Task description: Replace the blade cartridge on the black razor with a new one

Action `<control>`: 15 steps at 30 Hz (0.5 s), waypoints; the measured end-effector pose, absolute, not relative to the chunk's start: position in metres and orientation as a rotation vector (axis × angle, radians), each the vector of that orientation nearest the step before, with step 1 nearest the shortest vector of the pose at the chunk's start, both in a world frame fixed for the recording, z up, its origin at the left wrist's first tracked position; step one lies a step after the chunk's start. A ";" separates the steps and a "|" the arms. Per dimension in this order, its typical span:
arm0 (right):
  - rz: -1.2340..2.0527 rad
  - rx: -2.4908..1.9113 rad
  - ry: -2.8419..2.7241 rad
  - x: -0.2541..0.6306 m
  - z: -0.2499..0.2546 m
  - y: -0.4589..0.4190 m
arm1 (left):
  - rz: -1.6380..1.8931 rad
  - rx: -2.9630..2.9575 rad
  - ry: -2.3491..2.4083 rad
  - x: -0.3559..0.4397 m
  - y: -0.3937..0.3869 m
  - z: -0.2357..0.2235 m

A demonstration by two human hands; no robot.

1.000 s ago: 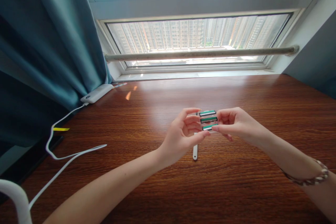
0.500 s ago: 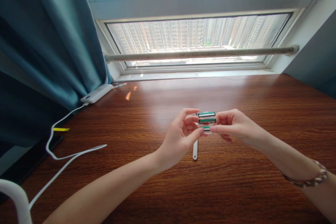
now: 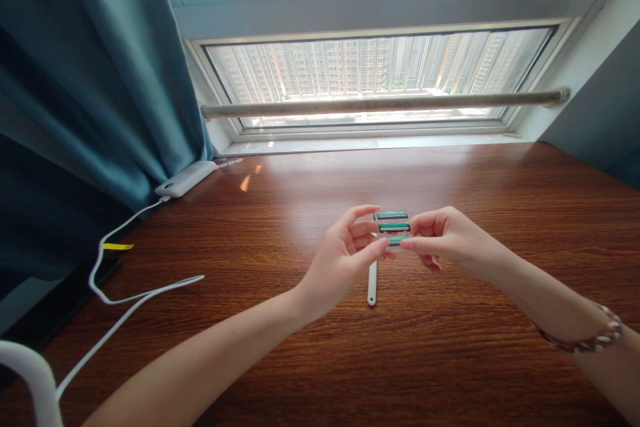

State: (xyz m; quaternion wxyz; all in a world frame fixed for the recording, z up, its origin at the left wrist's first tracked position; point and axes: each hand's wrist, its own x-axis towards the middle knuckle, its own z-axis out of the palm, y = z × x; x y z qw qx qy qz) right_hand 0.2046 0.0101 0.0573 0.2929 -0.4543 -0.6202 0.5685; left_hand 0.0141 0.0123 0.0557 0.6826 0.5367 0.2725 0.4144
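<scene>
A small clear holder of razor cartridges (image 3: 393, 227) with green strips is held above the wooden table (image 3: 450, 360), pinched from both sides. My left hand (image 3: 345, 260) grips its left edge with thumb and fingers closed on it. My right hand (image 3: 445, 240) grips its right edge the same way. Three cartridges show between the fingertips. Below the hands a white razor handle (image 3: 371, 283) lies on the table, its upper end hidden behind my fingers.
A white power bank (image 3: 185, 178) lies at the back left by the teal curtain (image 3: 85, 93), with a white cable (image 3: 125, 297) looping over the table's left side. A metal rail (image 3: 380, 103) crosses the window behind. A bracelet (image 3: 595, 340) is on my right wrist.
The cartridge holder has tilted flatter and dropped slightly between my fingers. Both hands stay pinched on it in nearly the same place.
</scene>
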 end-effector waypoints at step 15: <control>0.337 -1.036 -2.005 0.199 0.069 -0.001 | 0.978 1.220 0.604 0.015 0.011 0.053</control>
